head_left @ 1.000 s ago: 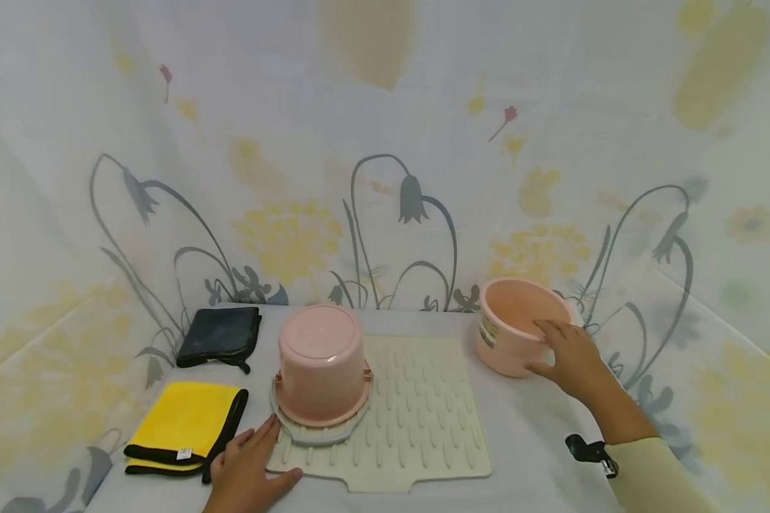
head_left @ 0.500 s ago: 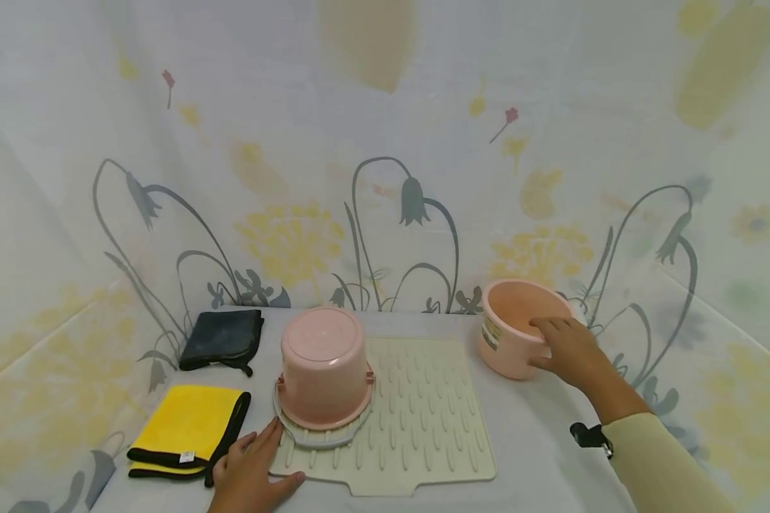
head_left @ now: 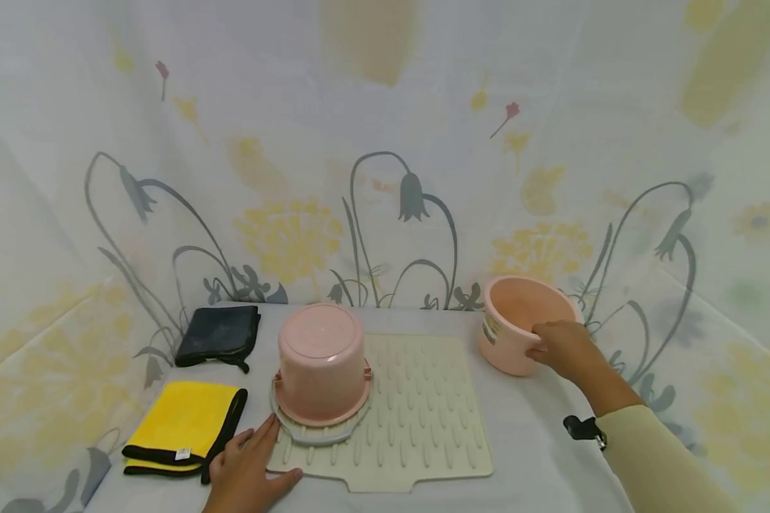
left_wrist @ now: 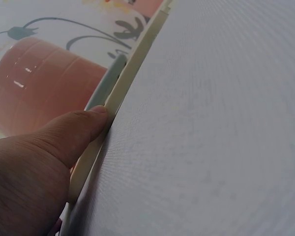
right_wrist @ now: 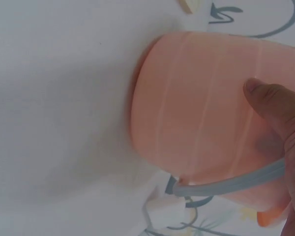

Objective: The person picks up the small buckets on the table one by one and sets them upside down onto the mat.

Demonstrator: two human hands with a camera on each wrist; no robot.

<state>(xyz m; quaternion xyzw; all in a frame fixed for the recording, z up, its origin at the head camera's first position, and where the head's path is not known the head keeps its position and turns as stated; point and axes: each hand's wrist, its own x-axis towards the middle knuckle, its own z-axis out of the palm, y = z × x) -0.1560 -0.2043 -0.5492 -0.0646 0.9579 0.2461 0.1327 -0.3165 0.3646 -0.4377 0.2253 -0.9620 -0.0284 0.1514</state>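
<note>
At the right, an upright pink bucket [head_left: 507, 355] stands on the white cloth. My right hand [head_left: 565, 349] grips its near rim, fingers over the edge and inside, thumb against the outer wall. The right wrist view shows that thumb on the bucket's ribbed side and the bucket's grey handle [right_wrist: 231, 184] beneath the hand. A second pink bucket [head_left: 321, 363] sits upside down on a cream ribbed mat [head_left: 423, 427], its grey handle lying around the rim. My left hand [head_left: 247, 467] rests spread at the mat's near left corner, its thumb along the front edge.
Left of the mat lies a folded yellow cloth [head_left: 182, 417] with black edging. Behind it is a dark folded item [head_left: 218, 333] with a small loop. A flower-printed curtain [head_left: 385, 214] rises behind the table.
My right hand has closed from loosely spread fingers over the bucket's rim to a firm grip on it. The left hand, mat and upturned bucket have stayed in place.
</note>
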